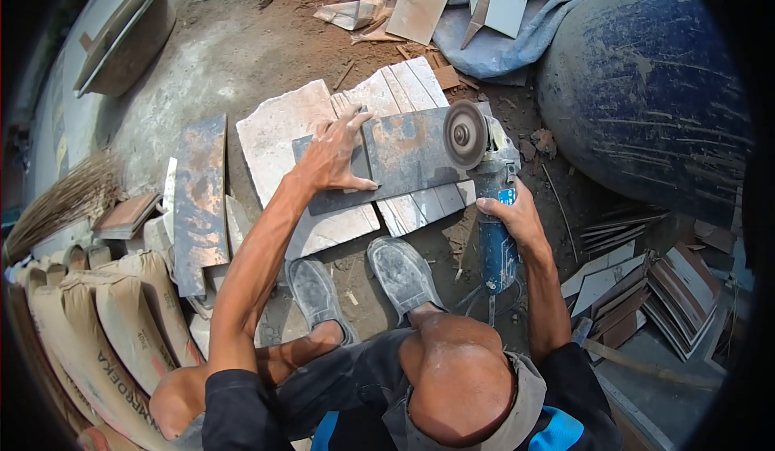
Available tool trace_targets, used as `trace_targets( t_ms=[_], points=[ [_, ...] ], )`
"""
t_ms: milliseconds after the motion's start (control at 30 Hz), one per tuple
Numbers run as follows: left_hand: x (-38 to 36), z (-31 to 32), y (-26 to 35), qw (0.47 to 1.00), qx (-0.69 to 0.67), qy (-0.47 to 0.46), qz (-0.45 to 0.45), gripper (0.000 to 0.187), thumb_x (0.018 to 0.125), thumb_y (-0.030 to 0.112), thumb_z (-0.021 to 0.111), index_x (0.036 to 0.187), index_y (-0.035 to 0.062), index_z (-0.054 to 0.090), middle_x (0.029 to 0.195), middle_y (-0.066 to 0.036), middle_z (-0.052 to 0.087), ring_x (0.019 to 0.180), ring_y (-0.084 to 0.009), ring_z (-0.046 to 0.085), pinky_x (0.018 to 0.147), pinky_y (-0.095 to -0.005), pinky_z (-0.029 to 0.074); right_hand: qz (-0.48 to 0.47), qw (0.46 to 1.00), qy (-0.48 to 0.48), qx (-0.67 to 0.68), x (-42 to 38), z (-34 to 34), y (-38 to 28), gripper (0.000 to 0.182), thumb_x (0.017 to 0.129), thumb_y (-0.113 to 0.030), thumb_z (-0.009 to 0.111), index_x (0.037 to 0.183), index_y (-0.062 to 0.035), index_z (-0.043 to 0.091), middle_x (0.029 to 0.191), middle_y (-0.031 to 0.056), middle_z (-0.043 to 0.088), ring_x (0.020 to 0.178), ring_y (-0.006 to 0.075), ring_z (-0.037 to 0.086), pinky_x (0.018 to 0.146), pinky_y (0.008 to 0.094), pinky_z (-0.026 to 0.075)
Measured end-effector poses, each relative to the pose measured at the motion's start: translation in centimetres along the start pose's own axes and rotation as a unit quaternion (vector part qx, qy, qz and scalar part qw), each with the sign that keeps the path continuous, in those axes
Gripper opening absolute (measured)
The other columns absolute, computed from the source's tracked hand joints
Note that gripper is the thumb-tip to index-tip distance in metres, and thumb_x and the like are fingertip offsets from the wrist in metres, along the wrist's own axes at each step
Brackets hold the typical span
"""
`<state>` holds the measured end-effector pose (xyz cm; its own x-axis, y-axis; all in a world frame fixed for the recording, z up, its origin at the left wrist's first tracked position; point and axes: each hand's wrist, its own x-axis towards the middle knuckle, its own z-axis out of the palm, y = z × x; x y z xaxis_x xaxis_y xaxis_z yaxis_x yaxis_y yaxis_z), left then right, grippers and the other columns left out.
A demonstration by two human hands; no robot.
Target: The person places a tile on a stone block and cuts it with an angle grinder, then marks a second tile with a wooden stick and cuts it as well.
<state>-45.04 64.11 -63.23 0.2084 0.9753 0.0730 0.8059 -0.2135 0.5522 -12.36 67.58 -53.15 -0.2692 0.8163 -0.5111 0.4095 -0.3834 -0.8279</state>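
My left hand [335, 154] rests on a long dark grey tile [408, 148], its fingers spread, thumb and fingertips at a smaller dark piece lying on top. The tile lies over pale stone slabs [282, 124] on the ground. In my right hand [514, 213] is a blue angle grinder [497, 249], held upright in view, with my thumb across its body. Its round disc [465, 134] is over the right end of the dark tile; whether disc and tile touch, I cannot tell.
Another dark tile [202, 201] leans at the left, near cement bags [121, 322] and a twig broom [69, 201]. A big blue drum [646, 88] stands right. Stacked tiles [682, 297] lie lower right, tile pieces [424, 3] at the top, a basin [133, 47] upper left.
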Motion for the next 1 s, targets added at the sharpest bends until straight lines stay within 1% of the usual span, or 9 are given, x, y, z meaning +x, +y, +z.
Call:
trace_targets(
  t_ms=[67, 167, 267, 400, 467, 667, 833, 1000],
  points=[
    [0.0, 0.0, -0.1, 1.000, 0.014, -0.008, 0.008, 0.120, 0.043, 0.056, 0.084, 0.139, 0.0164, 0.023, 0.143, -0.016, 0.030, 0.124, -0.0385, 0.039, 0.104, -0.0554, 0.028, -0.006, 1.000, -0.003, -0.001, 0.2, 0.3, 0.1, 0.052, 0.067, -0.021, 0.074, 0.107, 0.0033, 0.052, 0.085, 0.0081, 0.059, 0.073, 0.0133, 0.057, 0.066, 0.0273, 0.047],
    [0.0, 0.2, -0.2, 1.000, 0.005, -0.004, 0.005, 0.120, 0.043, 0.057, 0.084, 0.138, 0.0164, 0.023, 0.143, -0.015, 0.030, 0.124, -0.0388, 0.039, 0.105, -0.0552, 0.026, -0.010, 1.000, -0.005, -0.005, 0.2, 0.6, 0.2, 0.052, 0.067, -0.022, 0.074, 0.106, 0.0033, 0.051, 0.085, 0.0081, 0.059, 0.072, 0.0134, 0.057, 0.066, 0.0273, 0.047],
    [0.0, 0.3, -0.2, 1.000, 0.008, -0.001, 0.004, 0.125, 0.041, 0.056, 0.084, 0.141, 0.0185, 0.021, 0.144, -0.017, 0.029, 0.123, -0.0388, 0.041, 0.105, -0.0556, 0.026, -0.006, 1.000, -0.006, -0.011, 0.2, 0.8, 0.0, 0.053, 0.066, -0.023, 0.074, 0.106, 0.0032, 0.052, 0.085, 0.0081, 0.059, 0.072, 0.0135, 0.057, 0.066, 0.0274, 0.047],
    [-0.1, 0.5, -0.1, 1.000, 0.014, -0.001, -0.001, 0.125, 0.042, 0.057, 0.084, 0.142, 0.0185, 0.020, 0.144, -0.017, 0.028, 0.123, -0.0386, 0.041, 0.105, -0.0554, 0.025, -0.002, 1.000, -0.012, -0.016, 0.3, 0.9, 0.1, 0.053, 0.066, -0.023, 0.074, 0.107, 0.0029, 0.052, 0.085, 0.0079, 0.059, 0.073, 0.0139, 0.057, 0.067, 0.0279, 0.047],
    [-0.2, 0.5, 0.0, 1.000, 0.017, -0.001, -0.007, 0.125, 0.041, 0.056, 0.085, 0.140, 0.0153, 0.021, 0.143, -0.016, 0.029, 0.124, -0.0379, 0.040, 0.107, -0.0546, 0.024, -0.003, 1.000, -0.014, -0.012, 0.4, 1.0, 0.1, 0.053, 0.066, -0.022, 0.075, 0.107, 0.0028, 0.052, 0.085, 0.0080, 0.059, 0.073, 0.0140, 0.057, 0.067, 0.0281, 0.047],
    [-0.3, 0.6, 0.1, 1.000, 0.002, 0.004, -0.012, 0.126, 0.041, 0.056, 0.085, 0.140, 0.0123, 0.020, 0.143, -0.016, 0.030, 0.123, -0.0379, 0.041, 0.108, -0.0525, 0.021, -0.002, 1.000, -0.021, -0.018, 0.5, 1.6, 0.1, 0.055, 0.065, -0.021, 0.076, 0.109, 0.0035, 0.052, 0.090, 0.0095, 0.059, 0.079, 0.0154, 0.057, 0.072, 0.0295, 0.047],
    [-0.3, 0.3, 0.3, 1.000, -0.001, 0.003, -0.012, 0.125, 0.042, 0.056, 0.085, 0.139, 0.0113, 0.021, 0.143, -0.016, 0.031, 0.121, -0.0379, 0.042, 0.108, -0.0512, 0.022, 0.003, 0.999, -0.026, -0.047, 0.8, 2.2, -0.1, 0.057, 0.065, -0.021, 0.077, 0.109, 0.0047, 0.051, 0.093, 0.0110, 0.059, 0.082, 0.0173, 0.058, 0.074, 0.0311, 0.047],
    [-0.3, 0.5, 0.2, 1.000, -0.011, 0.003, -0.019, 0.125, 0.041, 0.056, 0.085, 0.139, 0.0100, 0.021, 0.142, -0.017, 0.031, 0.120, -0.0370, 0.043, 0.107, -0.0503, 0.022, 0.003, 0.996, -0.039, -0.080, 1.0, 2.7, -0.4, 0.061, 0.063, -0.024, 0.078, 0.109, 0.0059, 0.051, 0.095, 0.0138, 0.060, 0.084, 0.0196, 0.058, 0.076, 0.0325, 0.048]
  ],
)
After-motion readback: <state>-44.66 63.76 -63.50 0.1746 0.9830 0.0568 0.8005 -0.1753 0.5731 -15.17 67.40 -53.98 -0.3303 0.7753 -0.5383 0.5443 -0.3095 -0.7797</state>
